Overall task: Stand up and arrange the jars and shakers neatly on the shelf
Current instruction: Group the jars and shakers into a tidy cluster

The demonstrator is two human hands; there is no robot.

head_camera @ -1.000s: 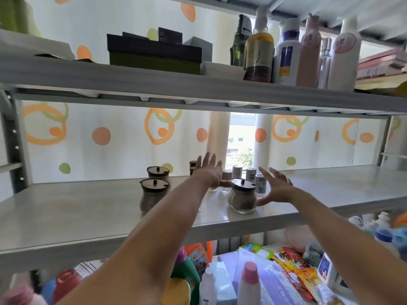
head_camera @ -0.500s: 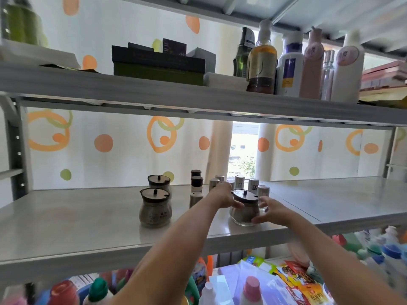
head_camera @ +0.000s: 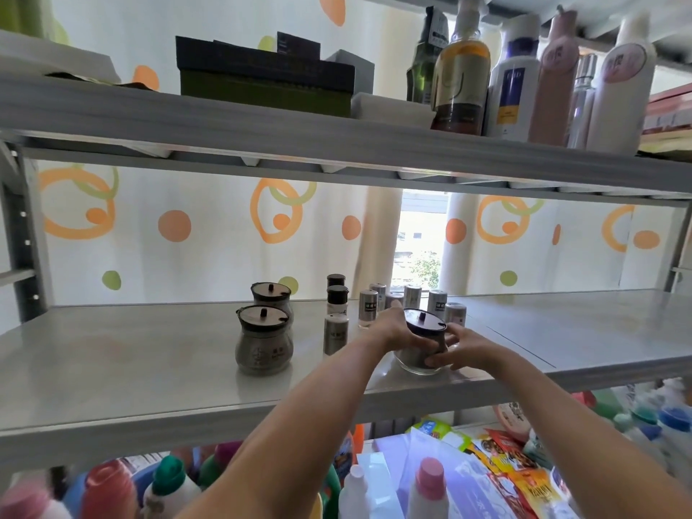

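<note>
A round glass jar (head_camera: pixel 417 359) with a dark lid stands near the front of the grey middle shelf (head_camera: pixel 149 368). My left hand (head_camera: pixel 393 327) grips its left side and my right hand (head_camera: pixel 455 346) grips its right side. Two matching jars stand upright to the left, one (head_camera: pixel 264 340) in front and one (head_camera: pixel 270 294) behind. Three slim dark-capped shakers (head_camera: pixel 336 333) line up front to back beside my left arm. Several silver-topped shakers (head_camera: pixel 412 295) stand upright behind the held jar.
The upper shelf (head_camera: pixel 337 144) carries dark boxes (head_camera: pixel 266 80) and tall bottles (head_camera: pixel 460 69) close overhead. Below are detergent bottles (head_camera: pixel 168 485) and snack packets (head_camera: pixel 505 466). A patterned curtain hangs behind. A metal post (head_camera: pixel 22 234) bounds the left.
My hands drew back from the silver shakers at the rear and closed around the front glass jar, one on each side. The camera has tilted slightly upward.
</note>
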